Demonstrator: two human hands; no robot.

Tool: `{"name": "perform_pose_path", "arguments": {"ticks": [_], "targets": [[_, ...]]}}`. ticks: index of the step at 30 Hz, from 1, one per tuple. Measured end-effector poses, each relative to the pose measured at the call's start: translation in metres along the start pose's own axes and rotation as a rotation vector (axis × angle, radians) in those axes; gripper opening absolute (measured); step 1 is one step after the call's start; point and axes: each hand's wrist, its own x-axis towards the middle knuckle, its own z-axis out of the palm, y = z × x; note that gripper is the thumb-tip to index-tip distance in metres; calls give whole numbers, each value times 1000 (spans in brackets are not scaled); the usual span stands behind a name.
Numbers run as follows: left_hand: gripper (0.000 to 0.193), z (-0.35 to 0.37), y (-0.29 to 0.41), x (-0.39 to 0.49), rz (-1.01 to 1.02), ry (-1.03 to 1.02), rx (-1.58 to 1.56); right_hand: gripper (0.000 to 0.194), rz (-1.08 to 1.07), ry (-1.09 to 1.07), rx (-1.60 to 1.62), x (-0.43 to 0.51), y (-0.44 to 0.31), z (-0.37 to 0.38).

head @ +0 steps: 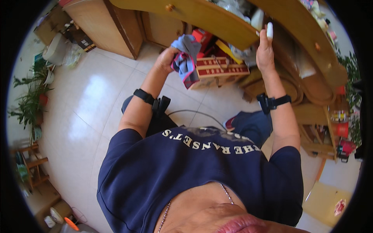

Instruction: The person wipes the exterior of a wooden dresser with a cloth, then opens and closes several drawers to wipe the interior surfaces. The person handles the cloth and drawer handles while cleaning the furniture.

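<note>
My left hand [168,60] grips a bunched blue-grey cloth [187,62] with pink edging, which hangs beside a cardboard box [221,71] on the floor. My right hand [265,55] is raised by the end of a curved yellow-brown wooden drawer front [233,30]. At its fingers is a small white cylinder [270,30]; whether it is held or covers a finger cannot be told. Plastic bags [233,8] show behind the drawer front. Each forearm wears a black strap.
Red packaging [201,39] lies behind the box. A wooden cabinet [96,23] stands at upper left. A dark cable [198,111] crosses the tiled floor [96,87] by my legs. Potted plants [32,96] line the left side; a wooden shelf unit [317,131] is at right.
</note>
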Motion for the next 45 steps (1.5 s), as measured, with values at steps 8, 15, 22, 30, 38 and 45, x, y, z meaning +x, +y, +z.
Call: {"name": "perform_pose_path", "arguments": {"ticks": [8,15,22,30,38,45], "targets": [[36,-21,-36,18,-131,116,-59,60,218,-65,-56,-103,35,-8],[33,-17,-86,30,-258,168,37,57,622,-299,-33,-177,85,2],[33,-36,-139,57,-372,203,43,62,817,-342,42,-203,97,-10],[27,26,-172,49,-460,41,88,87,862,-226,385,-195,94,-10],[29,83,-197,52,-444,24,212,79,872,-85,471,-184,84,-33],[54,95,-203,48,-381,-136,193,39,855,99,646,-192,89,-49]]}}
